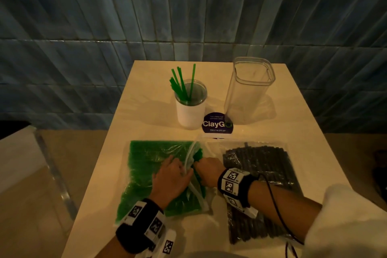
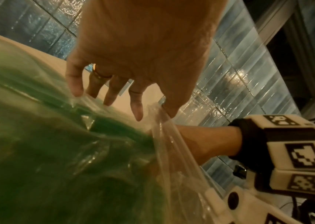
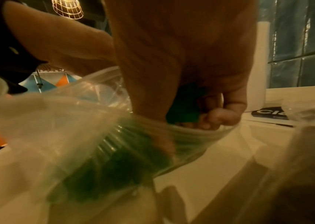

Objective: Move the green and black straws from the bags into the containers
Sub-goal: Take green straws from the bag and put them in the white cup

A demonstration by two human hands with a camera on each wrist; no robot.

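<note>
The right hand is wrist-deep at the mouth of the green-straw bag, fingers curled round a small clump of green straws just inside the opening; the right wrist view shows the knuckles bent and the straws bunched against the palm. Right beside it, touching the same plastic, the left hand lies on top of the bag with its fingers spread and fairly straight, tips pressing the film down near the opening, thumb at the bag's rim; it grips nothing. Under both hands the bag lies flat on the pale desk, packed with green straws, its open edge turned toward the right hand. Just beyond the right forearm, on its outer side, lies the black-straw bag, also flat on the desk, with the forearm crossing over its near part. Farther out past the fingertips stands a white cup with a handful of green straws leaning upright in it. Beside that cup, beyond the right hand, stands a tall clear square container, upright. Between the two, at their feet, lies a round dark sticker reading "ClayGo". Behind the desk runs a blue tiled wall.
</note>
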